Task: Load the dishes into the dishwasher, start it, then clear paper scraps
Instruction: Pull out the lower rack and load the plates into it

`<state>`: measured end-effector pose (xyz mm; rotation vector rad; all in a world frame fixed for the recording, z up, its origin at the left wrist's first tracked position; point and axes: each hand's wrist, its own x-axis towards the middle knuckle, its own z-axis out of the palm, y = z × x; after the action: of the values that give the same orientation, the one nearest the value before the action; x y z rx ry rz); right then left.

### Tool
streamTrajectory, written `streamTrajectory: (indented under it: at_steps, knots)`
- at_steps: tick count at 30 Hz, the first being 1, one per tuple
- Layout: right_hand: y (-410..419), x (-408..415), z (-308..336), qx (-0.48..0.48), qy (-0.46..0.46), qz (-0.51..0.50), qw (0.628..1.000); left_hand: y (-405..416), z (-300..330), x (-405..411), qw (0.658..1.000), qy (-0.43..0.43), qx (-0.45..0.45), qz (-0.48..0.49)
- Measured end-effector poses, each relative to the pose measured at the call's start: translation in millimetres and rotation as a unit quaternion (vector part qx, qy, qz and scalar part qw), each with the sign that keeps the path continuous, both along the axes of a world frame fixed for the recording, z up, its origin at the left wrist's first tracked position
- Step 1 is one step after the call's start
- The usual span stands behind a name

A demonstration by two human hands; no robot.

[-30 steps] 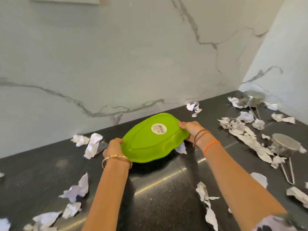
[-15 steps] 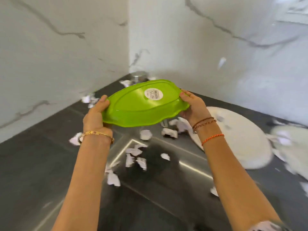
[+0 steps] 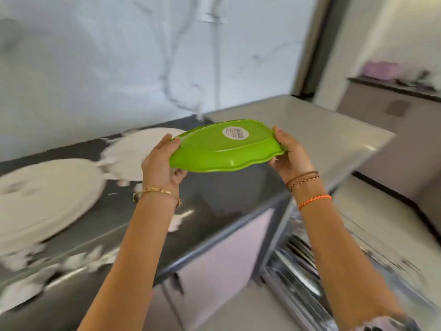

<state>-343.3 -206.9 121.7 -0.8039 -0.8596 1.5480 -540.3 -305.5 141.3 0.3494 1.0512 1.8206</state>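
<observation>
Dish (image 3: pixel 214 151): bright lime green, round white sticker (image 3: pixel 235 132) at frame centre. Counter (image 3: pixel 214 199): dark grey-black, glossy. Plates (image 3: pixel 43 194), left: white. Scraps (image 3: pixel 78 259), lower left: white. Wall (image 3: pixel 107 68), upper left: white marble, grey veins. Cabinet door (image 3: pixel 214 259), lower centre: pale lilac. Bracelets: gold on left wrist (image 3: pixel 156 192); brown and orange on right wrist (image 3: pixel 307 187).

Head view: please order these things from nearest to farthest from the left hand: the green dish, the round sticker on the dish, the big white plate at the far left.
From the left hand:
1. Green dish: its left end is gripped by this hand.
2. Round sticker: on the dish's underside, toward the right.
3. Big white plate: on the counter, far left.
</observation>
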Motion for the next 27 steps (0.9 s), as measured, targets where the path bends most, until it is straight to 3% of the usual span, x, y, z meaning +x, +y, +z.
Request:
streamTrajectory:
  at_steps: [6,15,21,24,27]
  knots:
    - [-34.1,211.9,-25.7,-0.066,0.041,-0.249,0.965,58.3,-19.7,201.5,0.978,-0.028,-0.053,-0.2]
    - [-82.0,372.8,-102.1,-0.163,0.155,-0.417,0.881,103.2,-72.9,388.2,0.894,-0.05,-0.199,-0.398]
    - [-66.7,427.8,-171.7,-0.295,0.122,-0.464,0.826,153.0,-138.5,451.9,0.847,-0.08,-0.28,-0.444]
    - [-55.2,447.1,-207.8,-0.356,0.116,-0.466,0.802,179.3,-173.7,476.2,0.834,-0.055,-0.329,-0.439]
    - [-55.5,462.0,-245.1,-0.423,0.111,-0.463,0.771,196.4,-218.8,503.1,0.802,0.041,-0.4,-0.441]
